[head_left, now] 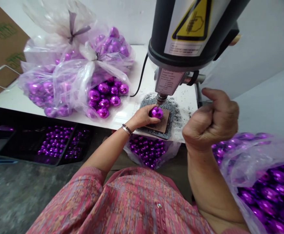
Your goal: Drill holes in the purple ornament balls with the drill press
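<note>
My left hand is closed around a shiny purple faceted ball. It holds the ball on a small brown board, which lies on the grey base plate of a bench drill press. Right above the ball is the drill chuck; whether the bit touches the ball is hidden. My right hand is closed at the feed lever on the press's right side, thumb stretched along it. The fingers cover the lever's end.
Knotted clear bags of purple balls stand on the white table at left. An open bag of balls hangs at the front edge, another bag sits at right. Dark crates stand below left, beside a cardboard box. Dark shavings surround the base.
</note>
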### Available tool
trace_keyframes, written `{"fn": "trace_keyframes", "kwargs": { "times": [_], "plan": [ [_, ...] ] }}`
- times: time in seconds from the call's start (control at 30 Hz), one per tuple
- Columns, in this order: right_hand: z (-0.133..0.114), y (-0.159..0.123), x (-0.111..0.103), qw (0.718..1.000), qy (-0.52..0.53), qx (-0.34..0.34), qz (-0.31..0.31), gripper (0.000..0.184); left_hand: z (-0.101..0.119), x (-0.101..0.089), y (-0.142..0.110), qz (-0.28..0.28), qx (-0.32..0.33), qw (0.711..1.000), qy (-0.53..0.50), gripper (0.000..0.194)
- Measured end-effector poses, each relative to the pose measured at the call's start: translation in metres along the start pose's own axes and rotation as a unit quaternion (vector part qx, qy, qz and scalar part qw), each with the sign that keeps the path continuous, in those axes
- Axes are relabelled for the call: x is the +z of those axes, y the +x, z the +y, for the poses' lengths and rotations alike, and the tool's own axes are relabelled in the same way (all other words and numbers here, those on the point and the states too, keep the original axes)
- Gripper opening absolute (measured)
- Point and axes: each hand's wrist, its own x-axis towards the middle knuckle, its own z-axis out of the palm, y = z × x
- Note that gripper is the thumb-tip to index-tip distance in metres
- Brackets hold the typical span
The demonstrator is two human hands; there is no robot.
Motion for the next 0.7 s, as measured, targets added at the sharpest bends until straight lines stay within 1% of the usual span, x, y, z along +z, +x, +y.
{"fn": "trace_keyframes", "kwargs": {
  "times": [0.07, 0.13, 0.2, 0.27, 0.3, 0.33, 0.37, 0.4, 0.43, 0.47, 0.5, 0.57, 0.63, 0.67, 0.7],
  "plan": [
    [0.002, -0.007, 0.001, 1.000, 0.010, -0.013, -0.002, 0.036, 0.000, 0.000, -0.001, -0.003, 0.001, 1.000, -0.002, 0.057],
    [0.003, -0.009, 0.002, 1.000, 0.023, -0.012, 0.011, 0.035, 0.001, 0.000, -0.001, -0.004, -0.006, 1.000, 0.003, 0.056],
    [0.003, 0.003, 0.001, 0.999, 0.034, 0.014, 0.026, 0.036, 0.003, 0.000, -0.002, -0.002, -0.017, 1.000, 0.007, 0.060],
    [0.001, 0.030, -0.001, 0.998, 0.042, 0.050, 0.014, 0.039, 0.004, 0.001, -0.003, 0.002, -0.022, 1.000, 0.011, 0.065],
    [0.001, 0.047, -0.002, 0.997, 0.047, 0.068, -0.005, 0.041, 0.005, 0.001, -0.004, 0.006, -0.022, 1.000, 0.010, 0.067],
    [0.000, 0.066, -0.002, 0.993, 0.048, 0.093, -0.048, 0.042, 0.005, 0.001, -0.006, 0.011, -0.022, 1.000, 0.007, 0.068],
    [-0.001, 0.084, -0.002, 0.985, 0.061, 0.138, -0.090, 0.047, 0.005, 0.001, -0.008, 0.016, -0.019, 1.000, 0.002, 0.069],
    [-0.002, 0.100, -0.002, 0.973, 0.060, 0.190, -0.115, 0.050, 0.005, 0.000, -0.012, 0.020, -0.013, 1.000, -0.004, 0.068],
    [-0.004, 0.114, -0.001, 0.957, 0.048, 0.247, -0.143, 0.047, 0.004, -0.001, -0.016, 0.024, -0.005, 1.000, -0.008, 0.066],
    [-0.006, 0.125, 0.000, 0.942, 0.036, 0.289, -0.169, 0.045, 0.003, -0.003, -0.022, 0.024, 0.005, 1.000, -0.010, 0.064],
    [-0.009, 0.133, 0.000, 0.928, 0.022, 0.320, -0.188, 0.042, 0.002, -0.005, -0.029, 0.016, 0.017, 1.000, -0.008, 0.062],
    [-0.014, 0.140, 0.001, 0.913, 0.004, 0.348, -0.212, 0.041, 0.001, -0.009, -0.046, -0.030, 0.040, 0.999, 0.001, 0.059],
    [-0.016, 0.138, 0.001, 0.908, -0.004, 0.363, -0.208, 0.043, 0.000, -0.012, -0.063, -0.096, 0.055, 0.994, 0.009, 0.064],
    [-0.014, 0.134, 0.000, 0.906, -0.003, 0.369, -0.207, 0.043, -0.001, -0.014, -0.070, -0.121, 0.059, 0.991, 0.012, 0.069],
    [-0.012, 0.130, 0.000, 0.913, 0.003, 0.354, -0.202, 0.043, -0.003, -0.016, -0.075, -0.132, 0.058, 0.989, 0.014, 0.073]
  ]
}}
